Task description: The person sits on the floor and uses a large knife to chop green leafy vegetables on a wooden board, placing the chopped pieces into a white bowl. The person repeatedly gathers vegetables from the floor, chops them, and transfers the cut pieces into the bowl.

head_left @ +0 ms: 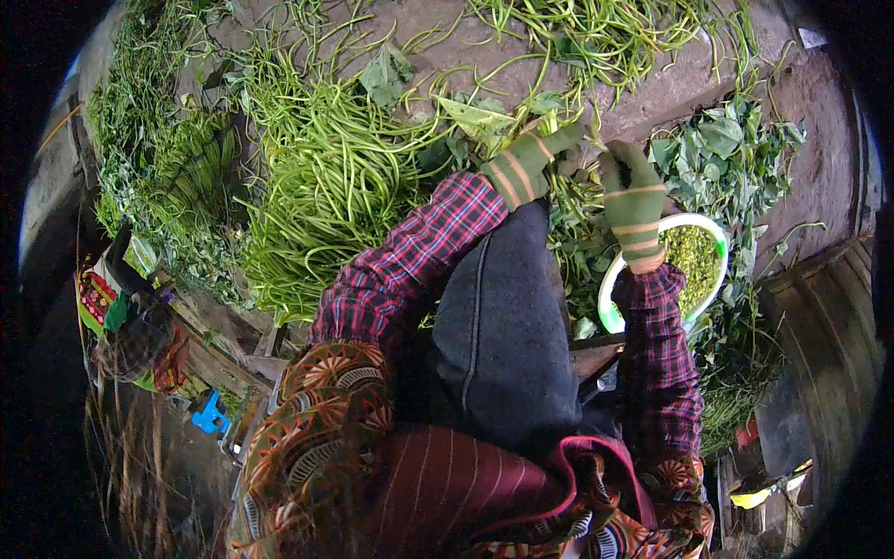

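Both hands wear green work gloves with orange stripes. My left hand (529, 164) reaches over a dark knee, its fingers extended to the right among green stems and leaves; what lies under its fingers is hidden. To its right, my right hand (632, 199) has fingers curled toward a thin piece of stem between the hands; whether it grips the stem cannot be told. A large heap of long green stems (335, 175) lies left of my left arm. Under my right wrist stands a white and green tub (723, 255) holding small yellow-green pieces (688, 265).
More green stems (607, 35) lie at the top on the brownish surface (447, 42). Loose leaves (726, 147) pile up at the right. Other greens (199, 154) cover the left side. Another person (133, 335) is at the lower left, near a blue plastic object (211, 414).
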Available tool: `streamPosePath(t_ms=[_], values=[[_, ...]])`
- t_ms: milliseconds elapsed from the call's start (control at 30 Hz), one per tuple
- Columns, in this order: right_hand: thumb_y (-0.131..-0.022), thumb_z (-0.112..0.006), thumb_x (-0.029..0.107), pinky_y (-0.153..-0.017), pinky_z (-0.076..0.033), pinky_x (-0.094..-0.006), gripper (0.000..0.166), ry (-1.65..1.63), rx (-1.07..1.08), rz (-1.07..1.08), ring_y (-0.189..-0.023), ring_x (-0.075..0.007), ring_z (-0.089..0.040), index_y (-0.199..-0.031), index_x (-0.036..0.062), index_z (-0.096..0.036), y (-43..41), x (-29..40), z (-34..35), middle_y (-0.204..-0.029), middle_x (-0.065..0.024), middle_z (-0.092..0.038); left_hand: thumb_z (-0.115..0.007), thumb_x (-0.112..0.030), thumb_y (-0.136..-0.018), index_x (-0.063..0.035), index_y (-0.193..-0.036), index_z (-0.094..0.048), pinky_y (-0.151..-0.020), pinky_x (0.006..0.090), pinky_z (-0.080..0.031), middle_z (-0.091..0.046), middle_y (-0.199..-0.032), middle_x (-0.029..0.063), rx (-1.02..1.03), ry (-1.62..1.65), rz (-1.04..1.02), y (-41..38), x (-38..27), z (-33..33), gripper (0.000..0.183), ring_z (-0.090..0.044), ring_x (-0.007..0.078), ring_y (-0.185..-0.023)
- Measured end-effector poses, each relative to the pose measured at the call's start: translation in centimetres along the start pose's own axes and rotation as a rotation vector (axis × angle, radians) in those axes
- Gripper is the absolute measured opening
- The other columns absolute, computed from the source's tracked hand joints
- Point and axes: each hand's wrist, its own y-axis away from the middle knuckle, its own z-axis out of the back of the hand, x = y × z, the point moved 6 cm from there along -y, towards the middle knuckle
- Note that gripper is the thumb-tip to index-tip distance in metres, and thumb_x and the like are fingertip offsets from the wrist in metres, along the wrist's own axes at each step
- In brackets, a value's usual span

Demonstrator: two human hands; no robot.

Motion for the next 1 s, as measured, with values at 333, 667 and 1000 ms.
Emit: streamPosePath(t_ms=[333,667,1000], values=[[-0.071,-0.058,0.011,-0.061,-0.044,-0.0328,0.016,0.002,0.296,-0.072,-0.071,-0.029,-0.057,-0.084,0.0012,-0.055,2.0,0.1,-1.1,-0.077,-0.0161,-0.058,-0.051,-0.019,-0.081,-0.0052,-0.096,-0.054,-0.068,0.025,-0.045,-0.057,-0.085,0.0038,0.039,-0.149,-0.116,-0.9,0.8,1.7,0.02,-0.055,0.0132,-0.074],[-0.075,-0.055,0.021,-0.065,-0.044,-0.0337,0.025,-0.002,0.243,-0.09,-0.074,-0.027,-0.058,-0.094,0.0052,-0.055,-4.2,-6.9,-1.3,-0.081,-0.016,-0.059,-0.047,-0.022,-0.083,-0.0106,-0.07,-0.046,-0.048,0.0309,-0.04,-0.038,-0.051,-0.0024,-0.271,0.491,0.109,-1.3,1.8,4.3,0.017,-0.039,0.0126,-0.044],[-0.071,-0.057,0.028,-0.069,-0.043,-0.039,0.043,0.645,0.224,-0.14,-0.083,-0.0318,-0.055,-0.11,0.0134,-0.045,-13.1,-8.1,-6.7,-0.091,-0.0154,-0.057,-0.052,-0.019,-0.08,-0.0129,-0.067,-0.046,-0.04,0.0216,-0.021,-0.03,-0.047,-0.0058,-0.229,0.322,0.133,-0.6,1.0,2.8,0.015,-0.027,0.0079,-0.041]])
